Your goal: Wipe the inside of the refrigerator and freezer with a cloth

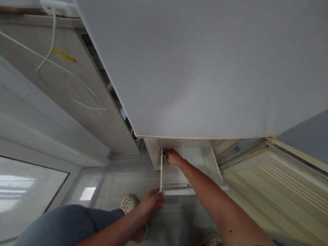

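A white, partly see-through drawer (178, 192) is pulled out from the lower part of a white fridge-like cabinet. My left hand (151, 202) grips the drawer's front left corner, thumb on top and fingers beneath. Inside the drawer, against its left wall near the cabinet, my right hand (174, 157) reaches in with the fingers closed. A small dark patch shows at those fingertips, too small to make out. The drawer's floor is pale, and my right forearm covers part of it.
The cabinet's wide white top (200, 66) fills the upper view. Its cream ribbed door (283, 195) stands open at the right. A wooden panel (73, 78) with white cables (53, 32) is at the left. My clog (129, 203) rests on the grey floor (119, 179).
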Available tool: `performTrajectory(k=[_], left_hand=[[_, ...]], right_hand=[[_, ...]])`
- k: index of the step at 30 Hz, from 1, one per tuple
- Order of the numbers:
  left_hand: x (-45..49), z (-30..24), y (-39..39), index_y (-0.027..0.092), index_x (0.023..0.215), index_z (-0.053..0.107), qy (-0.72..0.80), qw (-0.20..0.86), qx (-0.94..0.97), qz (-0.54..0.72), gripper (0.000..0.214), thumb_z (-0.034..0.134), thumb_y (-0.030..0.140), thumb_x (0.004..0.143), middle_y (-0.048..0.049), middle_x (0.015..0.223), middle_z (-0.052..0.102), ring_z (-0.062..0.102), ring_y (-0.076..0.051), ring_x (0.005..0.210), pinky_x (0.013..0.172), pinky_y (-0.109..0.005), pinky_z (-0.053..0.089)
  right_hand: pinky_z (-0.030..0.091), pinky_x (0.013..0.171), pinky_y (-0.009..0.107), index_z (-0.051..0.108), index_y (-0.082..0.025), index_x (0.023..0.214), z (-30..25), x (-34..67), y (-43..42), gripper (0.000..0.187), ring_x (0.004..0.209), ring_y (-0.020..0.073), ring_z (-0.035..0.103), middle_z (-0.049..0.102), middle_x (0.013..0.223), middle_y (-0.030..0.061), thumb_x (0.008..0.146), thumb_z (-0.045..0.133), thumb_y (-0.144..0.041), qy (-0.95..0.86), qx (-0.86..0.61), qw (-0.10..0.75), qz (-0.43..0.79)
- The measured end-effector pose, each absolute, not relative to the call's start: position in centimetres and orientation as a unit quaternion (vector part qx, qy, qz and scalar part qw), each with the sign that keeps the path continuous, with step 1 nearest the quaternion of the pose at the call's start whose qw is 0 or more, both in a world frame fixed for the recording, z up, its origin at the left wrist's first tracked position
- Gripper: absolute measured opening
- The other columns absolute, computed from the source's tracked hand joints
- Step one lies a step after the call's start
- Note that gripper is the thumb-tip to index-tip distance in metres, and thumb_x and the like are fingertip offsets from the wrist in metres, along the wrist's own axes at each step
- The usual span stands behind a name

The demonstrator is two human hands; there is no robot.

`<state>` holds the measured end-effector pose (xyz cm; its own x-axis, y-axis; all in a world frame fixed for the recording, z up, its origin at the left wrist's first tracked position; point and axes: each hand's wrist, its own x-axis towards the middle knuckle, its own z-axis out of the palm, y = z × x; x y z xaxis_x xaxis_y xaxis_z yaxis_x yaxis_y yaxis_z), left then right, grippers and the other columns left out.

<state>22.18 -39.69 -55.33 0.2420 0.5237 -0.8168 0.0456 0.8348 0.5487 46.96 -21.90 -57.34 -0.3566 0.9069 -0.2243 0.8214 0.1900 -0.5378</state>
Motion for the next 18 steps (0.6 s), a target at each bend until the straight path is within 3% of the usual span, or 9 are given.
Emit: performTrajectory(k=[2, 5, 8, 11, 14, 18], left_hand=[[22.3, -55.3, -39.7, 0.013, 0.143, 0.069, 0.600, 0.749, 0.230, 0.161, 0.054, 0.089, 0.030, 0.095, -0.0183, 0.124, 0.084, 0.084, -0.026, 0.100, 0.078, -0.032, 0.066], [22.4, -55.3, -39.6, 0.013, 0.144, 0.068, 0.609, 0.745, 0.217, 0.165, 0.058, 0.091, 0.028, 0.093, -0.0179, 0.122, 0.084, 0.085, -0.026, 0.097, 0.075, -0.032, 0.066], [22.7, -55.0, -39.6, 0.010, 0.143, 0.066, 0.616, 0.742, 0.206, 0.167, 0.049, 0.083, 0.023, 0.099, -0.0185, 0.122, 0.083, 0.085, -0.024, 0.094, 0.073, -0.031, 0.066], [22.9, -54.8, -39.6, 0.010, 0.145, 0.064, 0.620, 0.742, 0.193, 0.169, 0.045, 0.077, 0.021, 0.103, -0.0188, 0.126, 0.082, 0.085, -0.024, 0.094, 0.073, -0.032, 0.067], [22.9, -54.8, -39.6, 0.011, 0.150, 0.059, 0.628, 0.735, 0.182, 0.176, 0.048, 0.073, 0.020, 0.104, -0.0177, 0.124, 0.082, 0.085, -0.023, 0.089, 0.072, -0.034, 0.067], [22.8, -54.8, -39.5, 0.013, 0.145, 0.063, 0.626, 0.737, 0.184, 0.176, 0.042, 0.072, 0.018, 0.104, -0.0149, 0.120, 0.081, 0.085, -0.024, 0.091, 0.075, -0.035, 0.069]], right_hand=[[0.057, 0.104, 0.034, 0.091, -0.014, 0.114, -58.2, 47.3, -25.1, 0.034, 0.116, 0.0280, 0.079, 0.088, 0.122, 0.0130, 0.087, 0.070, -0.008, -0.783, -0.522, 0.014, 0.338], [0.053, 0.078, 0.024, 0.093, -0.019, 0.113, -58.9, 49.0, -30.1, 0.032, 0.083, 0.0184, 0.075, 0.085, 0.090, -0.0003, 0.084, 0.080, -0.018, -0.736, -0.486, -0.082, 0.464], [0.046, 0.069, 0.022, 0.093, -0.021, 0.115, -58.1, 51.0, -31.6, 0.036, 0.072, 0.0151, 0.069, 0.078, 0.078, -0.0052, 0.080, 0.082, -0.020, -0.674, -0.485, -0.169, 0.531], [0.053, 0.078, 0.025, 0.092, -0.016, 0.114, -56.5, 53.4, -29.0, 0.032, 0.086, 0.0204, 0.077, 0.086, 0.093, 0.0039, 0.088, 0.075, -0.017, -0.665, -0.605, -0.126, 0.420], [0.057, 0.103, 0.033, 0.086, -0.012, 0.134, -55.5, 56.2, -25.2, 0.042, 0.120, 0.0290, 0.078, 0.085, 0.133, 0.0187, 0.103, 0.058, -0.016, -0.654, -0.718, -0.002, 0.237], [0.051, 0.121, 0.039, 0.077, -0.010, 0.150, -55.5, 58.7, -22.6, 0.048, 0.138, 0.0331, 0.072, 0.075, 0.154, 0.0232, 0.106, 0.058, -0.017, -0.669, -0.713, 0.028, 0.209]])
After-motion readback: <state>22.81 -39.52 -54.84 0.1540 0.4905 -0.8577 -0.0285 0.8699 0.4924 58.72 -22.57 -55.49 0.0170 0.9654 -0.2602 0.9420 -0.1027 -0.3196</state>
